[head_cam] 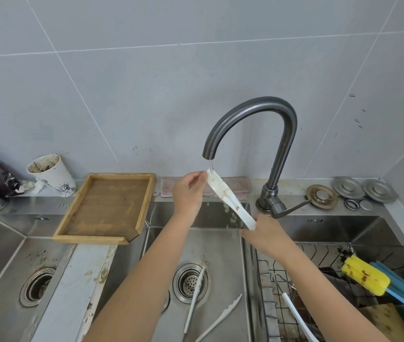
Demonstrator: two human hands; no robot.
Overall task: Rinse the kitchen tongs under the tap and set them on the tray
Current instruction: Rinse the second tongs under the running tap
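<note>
White kitchen tongs (223, 191), smeared with a brown stain, slant over the middle sink basin (220, 248). Their upper end is under the spout of the dark curved tap (252, 102), where a thin stream of water falls on them. My left hand (188, 192) pinches that upper end. The lower end is gripped by my right hand (266, 234). A wooden tray (90, 239) with nothing on it sits on the counter to the left, its corner overhanging the basin.
Two more white tongs lie in the basin, one (194, 301) across the drain and another (220, 319) near the front. A wire rack (319, 253) on the right holds a yellow brush (364, 275) and sponges. A dirty paper cup (52, 175) stands behind the tray.
</note>
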